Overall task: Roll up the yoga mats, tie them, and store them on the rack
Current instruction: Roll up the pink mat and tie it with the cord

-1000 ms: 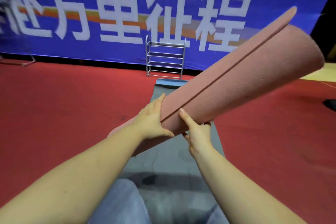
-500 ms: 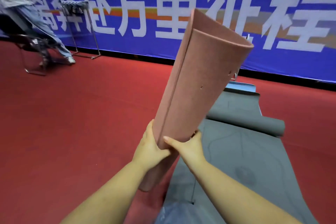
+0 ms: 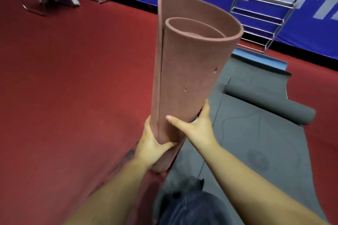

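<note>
Head view is showing the pink rolled mat [image 3: 186, 78] now standing nearly upright, having swung up from the steep slant of a second ago; the left hand [image 3: 151, 147] is gripping its lower end from the left with the thumb wrapping across the front, the right hand [image 3: 196, 126] is clasping it just above, from the right. Roll is looking loose and untied, so tying is likely coming next, with the rack [image 3: 263, 14] standing well beyond both hands, past the grey mat [image 3: 256, 133] lying partly rolled under the right forearm.
</note>
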`<state>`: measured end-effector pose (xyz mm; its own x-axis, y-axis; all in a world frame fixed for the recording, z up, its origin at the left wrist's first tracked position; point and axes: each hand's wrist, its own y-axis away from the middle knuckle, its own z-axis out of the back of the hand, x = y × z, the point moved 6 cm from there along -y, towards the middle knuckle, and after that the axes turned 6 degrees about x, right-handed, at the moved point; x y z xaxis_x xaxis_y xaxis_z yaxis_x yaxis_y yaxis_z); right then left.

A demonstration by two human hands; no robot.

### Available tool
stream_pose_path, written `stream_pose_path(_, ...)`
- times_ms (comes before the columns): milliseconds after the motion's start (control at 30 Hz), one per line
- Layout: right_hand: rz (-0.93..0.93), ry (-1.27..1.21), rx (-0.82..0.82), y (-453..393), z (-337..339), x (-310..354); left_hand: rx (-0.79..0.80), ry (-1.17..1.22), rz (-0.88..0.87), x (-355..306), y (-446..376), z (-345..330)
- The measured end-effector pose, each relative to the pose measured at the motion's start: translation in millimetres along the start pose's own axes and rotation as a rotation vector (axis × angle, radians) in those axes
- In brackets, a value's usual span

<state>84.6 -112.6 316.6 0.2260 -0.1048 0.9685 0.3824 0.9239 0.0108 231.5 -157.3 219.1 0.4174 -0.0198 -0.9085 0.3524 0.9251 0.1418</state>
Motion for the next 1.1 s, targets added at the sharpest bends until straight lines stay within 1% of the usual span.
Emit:
stream_pose_path(100,-0.025,0.048,0.052,-7.6,-12.0,-12.1,-0.020,-0.003,0.071,23.8,-1.5,-3.0)
stream_pose_path(233,-0.075,0.099,0.131,-14.3,-27.8,-33.3,-0.045,0.050,0.201,55.2,-3.1,-7.8)
stream_pose_path(300,-0.094,0.131,0.156,-13.4,-34.7,-44.7,-0.039,0.069,0.233,64.9,-2.1,-10.9)
stream_pose_path(467,-0.077,0.162,0.205,-20.2,-46.1,-49.7,-0.054,0.172,0.191,68.4,-0.9,-6.3)
stream_pose_path(567,-0.083,0.173,0.220,-15.7,-46.2,-52.0,-0.003,0.204,0.183,73.3,-0.9,-2.8)
stream_pose_path(700,-0.118,0.168,0.218,-8.0,-35.5,-55.0,0.127,0.190,0.153,43.5,0.2,7.2)
stream_pose_path(833,-0.149,0.176,0.229,-5.0,-25.2,-50.4,0.240,0.303,0.121,15.8,5.4,18.5)
stream_pose_path(933,-0.157,0.172,0.241,2.7,-23.0,-46.4,0.281,0.359,0.078,-14.0,16.8,30.4)
stream_pose_path(1000,-0.160,0.169,0.246,5.8,-24.1,-45.4,0.269,0.308,0.024,-34.2,19.5,37.1)
stream_pose_path(1100,-0.175,0.149,0.258,10.0,-26.8,-42.5,0.129,0.164,0.016,-56.4,13.6,47.1)
